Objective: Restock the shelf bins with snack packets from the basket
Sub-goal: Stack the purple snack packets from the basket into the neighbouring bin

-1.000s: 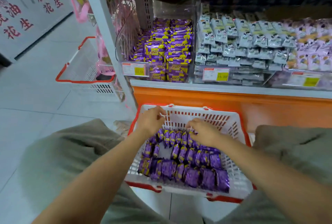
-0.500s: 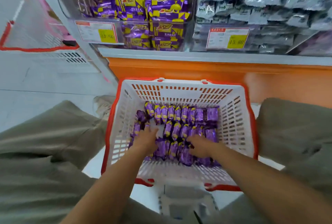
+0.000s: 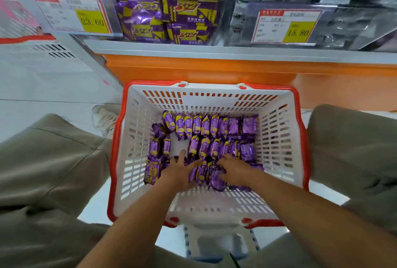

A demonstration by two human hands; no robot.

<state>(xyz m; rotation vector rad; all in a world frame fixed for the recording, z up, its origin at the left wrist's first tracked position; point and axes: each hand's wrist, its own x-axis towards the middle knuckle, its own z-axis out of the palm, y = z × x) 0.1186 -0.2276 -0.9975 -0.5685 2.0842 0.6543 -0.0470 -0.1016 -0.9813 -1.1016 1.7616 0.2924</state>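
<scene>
Left hand (image 3: 180,172) lies spread flat on the packets (image 3: 205,130) in the basket (image 3: 279,139); right hand (image 3: 236,171) curls among them, grip unclear. Three rows wait, none lifted toward the bin (image 3: 139,18) yet.

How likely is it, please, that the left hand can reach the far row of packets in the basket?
Probably yes. The left hand is down inside the open basket, touching the near packets, and the far row lies uncovered beyond its fingers, with nothing over it.
</scene>
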